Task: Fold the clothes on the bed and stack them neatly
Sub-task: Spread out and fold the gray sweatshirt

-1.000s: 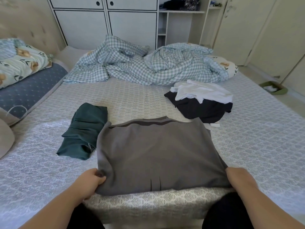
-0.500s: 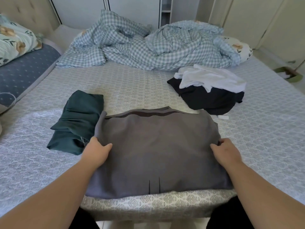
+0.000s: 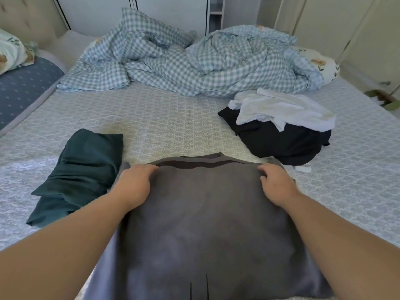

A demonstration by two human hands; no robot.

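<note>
head view: a gray garment [image 3: 205,224] lies flat on the near part of the bed [image 3: 173,118], its long axis running from the near edge away toward the far side, with the darker collar band at its far end. the left hand [image 3: 133,185] and right hand [image 3: 276,184] rest on its two far corners, each grip with fingers curled over the far edge of the cloth. a folded green garment [image 3: 80,174] lies just left of it, touching its left edge, and a white garment [image 3: 283,110] sits on a black garment [image 3: 281,141] to the far right.
</note>
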